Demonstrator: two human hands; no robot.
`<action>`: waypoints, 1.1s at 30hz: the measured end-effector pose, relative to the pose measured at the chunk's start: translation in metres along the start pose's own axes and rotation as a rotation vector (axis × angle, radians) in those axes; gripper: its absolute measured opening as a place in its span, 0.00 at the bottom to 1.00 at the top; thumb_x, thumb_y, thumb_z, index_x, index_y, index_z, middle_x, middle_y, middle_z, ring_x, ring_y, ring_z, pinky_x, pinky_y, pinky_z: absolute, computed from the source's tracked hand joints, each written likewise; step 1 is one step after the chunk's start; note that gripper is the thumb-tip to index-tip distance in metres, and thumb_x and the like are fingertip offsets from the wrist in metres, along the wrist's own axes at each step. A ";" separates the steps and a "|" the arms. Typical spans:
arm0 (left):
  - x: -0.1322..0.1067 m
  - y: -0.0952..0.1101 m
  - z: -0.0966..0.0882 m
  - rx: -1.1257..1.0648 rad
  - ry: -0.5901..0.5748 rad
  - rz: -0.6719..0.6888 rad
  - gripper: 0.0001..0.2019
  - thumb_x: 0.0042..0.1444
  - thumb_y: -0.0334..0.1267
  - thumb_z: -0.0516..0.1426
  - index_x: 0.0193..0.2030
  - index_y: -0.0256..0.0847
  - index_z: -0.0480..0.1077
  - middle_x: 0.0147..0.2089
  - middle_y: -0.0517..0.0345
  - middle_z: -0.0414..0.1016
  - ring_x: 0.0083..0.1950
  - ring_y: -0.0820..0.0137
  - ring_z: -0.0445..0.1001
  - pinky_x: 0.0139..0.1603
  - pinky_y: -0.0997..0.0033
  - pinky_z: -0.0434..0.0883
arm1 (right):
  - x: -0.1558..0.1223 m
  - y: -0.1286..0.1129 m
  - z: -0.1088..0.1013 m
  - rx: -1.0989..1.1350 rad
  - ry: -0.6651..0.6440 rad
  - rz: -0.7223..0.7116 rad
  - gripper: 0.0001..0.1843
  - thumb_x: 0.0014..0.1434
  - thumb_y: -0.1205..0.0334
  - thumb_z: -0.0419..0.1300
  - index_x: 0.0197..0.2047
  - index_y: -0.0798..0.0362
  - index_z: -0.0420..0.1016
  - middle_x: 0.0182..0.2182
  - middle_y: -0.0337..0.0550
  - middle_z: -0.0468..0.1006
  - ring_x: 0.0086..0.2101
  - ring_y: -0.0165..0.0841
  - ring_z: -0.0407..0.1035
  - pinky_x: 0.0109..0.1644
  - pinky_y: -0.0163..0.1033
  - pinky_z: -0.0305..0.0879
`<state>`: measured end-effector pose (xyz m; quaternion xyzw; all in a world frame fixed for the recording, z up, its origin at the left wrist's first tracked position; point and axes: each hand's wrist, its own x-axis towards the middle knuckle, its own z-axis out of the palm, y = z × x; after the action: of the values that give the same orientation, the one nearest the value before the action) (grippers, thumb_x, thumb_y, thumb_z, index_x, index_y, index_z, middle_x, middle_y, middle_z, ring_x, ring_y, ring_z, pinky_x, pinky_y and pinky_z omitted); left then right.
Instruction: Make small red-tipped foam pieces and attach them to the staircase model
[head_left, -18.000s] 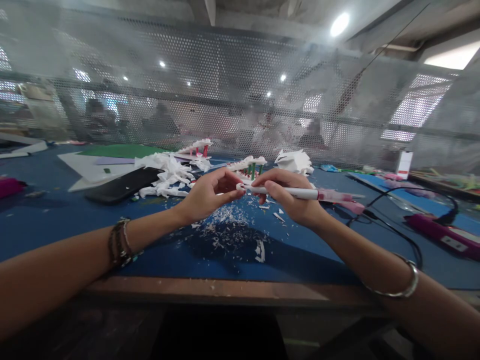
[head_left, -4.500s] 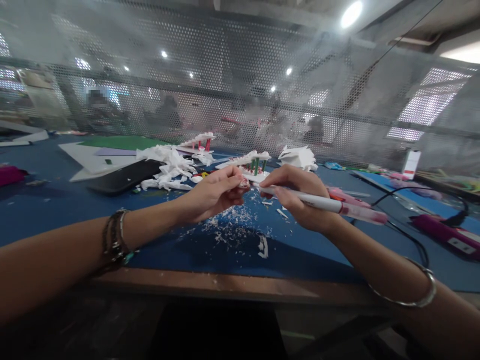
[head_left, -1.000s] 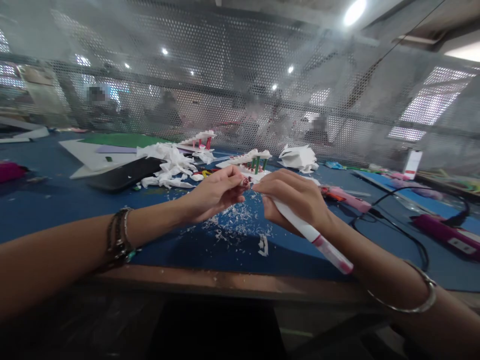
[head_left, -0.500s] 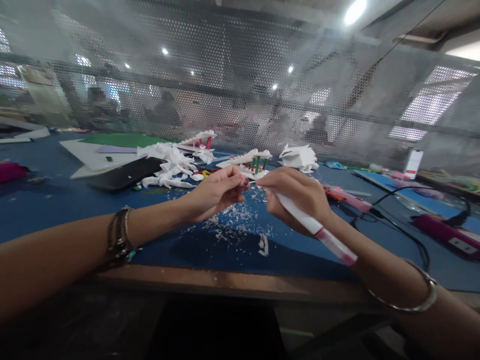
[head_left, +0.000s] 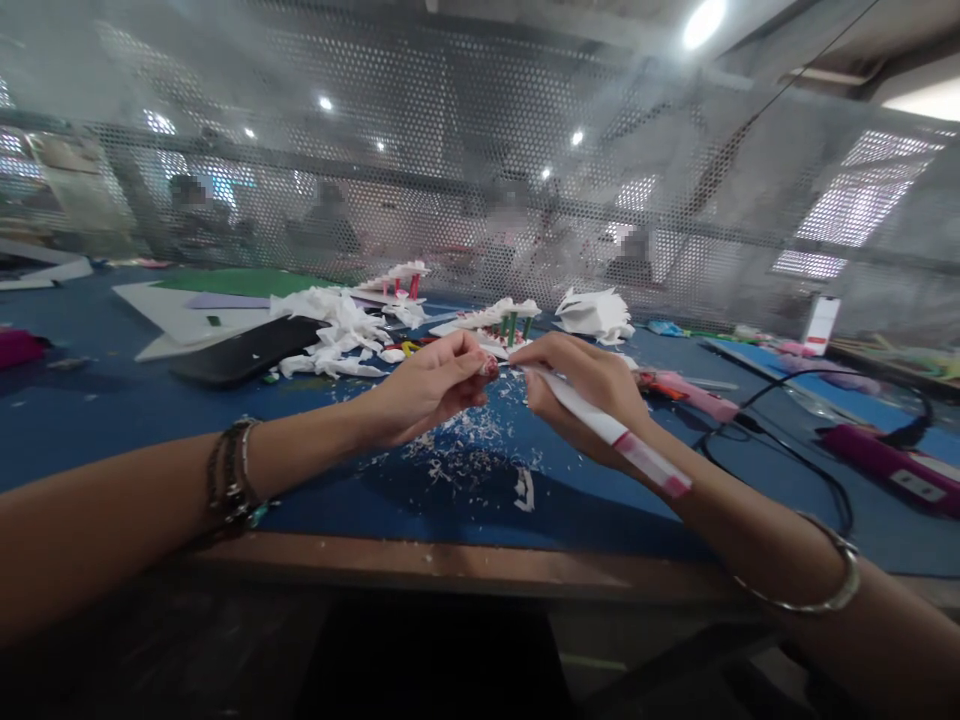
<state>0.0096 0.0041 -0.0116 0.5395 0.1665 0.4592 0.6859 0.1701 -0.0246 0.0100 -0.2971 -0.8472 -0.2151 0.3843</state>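
Between the thumb and fingertips of my left hand (head_left: 439, 385) a small red-and-white piece (head_left: 490, 367) is pinched; what it is made into I cannot make out. My right hand (head_left: 589, 385) is closed in a writing grip round a white marker pen (head_left: 589, 408) with a red band and a pinkish-red end. The pen's tip points at the small piece, and whether the two touch is not clear. White shavings (head_left: 457, 455) lie scattered on the blue table (head_left: 300, 490) under both hands.
Behind my hands stand small white models on green legs (head_left: 514, 328) and on red legs (head_left: 409, 285). Crumpled white paper (head_left: 334, 320) and a black phone-like slab (head_left: 244, 352) lie left. Rightward are a pink glue gun (head_left: 694, 397), cables and a purple power strip (head_left: 885, 465).
My right hand and the marker pen have shifted slightly left, the pen's rear end moving up and left. My left hand keeps its pinch on the small piece.
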 end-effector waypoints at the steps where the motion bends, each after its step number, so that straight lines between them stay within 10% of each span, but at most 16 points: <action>1: 0.000 0.000 0.000 0.005 0.000 0.000 0.09 0.51 0.29 0.53 0.23 0.36 0.57 0.24 0.63 0.63 0.25 0.80 0.59 0.27 0.79 0.59 | 0.000 0.000 0.000 0.011 0.016 0.014 0.09 0.48 0.71 0.49 0.30 0.53 0.68 0.26 0.41 0.75 0.26 0.27 0.67 0.29 0.33 0.64; 10: 0.003 -0.005 -0.005 0.162 -0.077 0.066 0.10 0.48 0.38 0.57 0.24 0.38 0.59 0.23 0.64 0.61 0.23 0.79 0.55 0.26 0.77 0.56 | -0.002 0.000 0.009 0.191 0.045 0.204 0.12 0.54 0.66 0.50 0.42 0.53 0.67 0.31 0.41 0.76 0.29 0.26 0.69 0.32 0.32 0.65; 33: 0.003 -0.012 -0.007 0.208 -0.057 0.046 0.16 0.41 0.47 0.60 0.27 0.35 0.68 0.24 0.61 0.64 0.25 0.77 0.60 0.27 0.76 0.59 | -0.006 0.002 0.008 0.021 -0.053 -0.068 0.11 0.56 0.64 0.50 0.39 0.56 0.70 0.27 0.43 0.71 0.30 0.30 0.63 0.33 0.35 0.61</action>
<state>0.0116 0.0102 -0.0245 0.6243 0.1814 0.4397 0.6197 0.1709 -0.0202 0.0003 -0.2698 -0.8690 -0.2111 0.3571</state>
